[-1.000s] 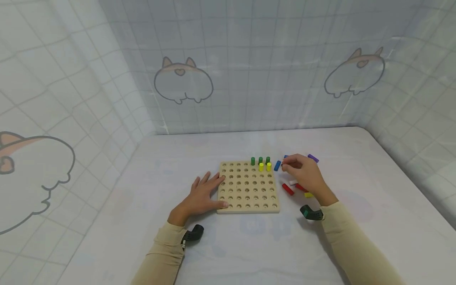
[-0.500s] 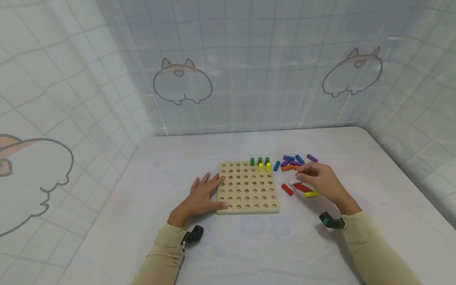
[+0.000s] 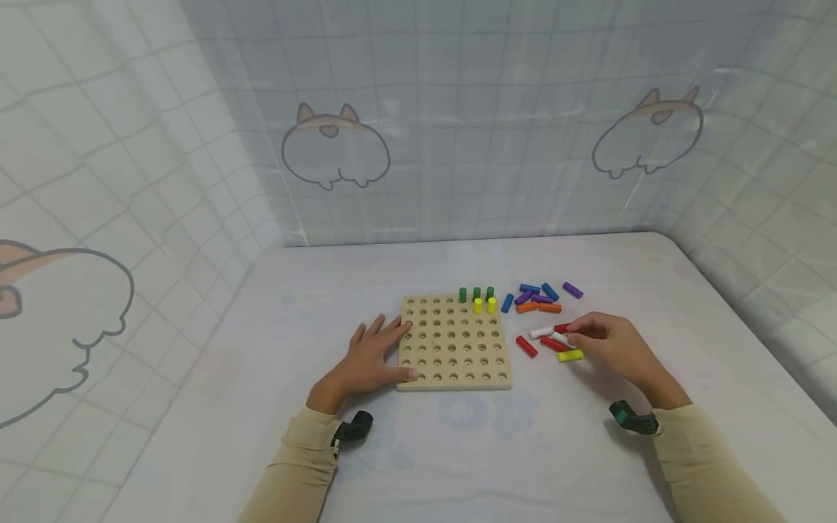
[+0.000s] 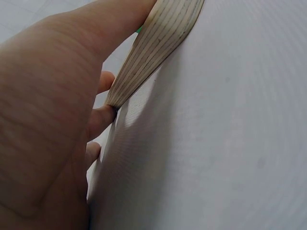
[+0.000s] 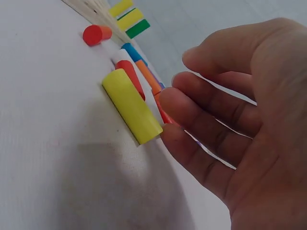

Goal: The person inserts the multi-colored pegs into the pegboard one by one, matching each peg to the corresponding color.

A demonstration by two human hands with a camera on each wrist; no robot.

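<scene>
A wooden peg board (image 3: 453,359) lies flat on the table. Three green pegs (image 3: 476,293) and two yellow pegs (image 3: 484,306) stand in holes at its far right corner. My left hand (image 3: 369,356) rests flat with straight fingers on the board's left edge (image 4: 158,43). To the right of the board my right hand (image 3: 608,343) hovers over loose pegs, its fingers loosely curled around nothing. Its fingertips (image 5: 172,103) are right next to a lying yellow peg (image 5: 132,106), also visible as the yellow peg (image 3: 569,356) in the head view, and a red peg (image 3: 553,344).
Several loose pegs lie right of the board: blue (image 3: 507,303), purple (image 3: 572,290), orange (image 3: 550,308), white (image 3: 541,333), another red (image 3: 526,346). Patterned fabric walls (image 3: 418,145) enclose the white table on three sides.
My right hand has drawn back from the far blue and purple pegs toward me, down to the red and yellow pegs. The left hand and the board have stayed put.
</scene>
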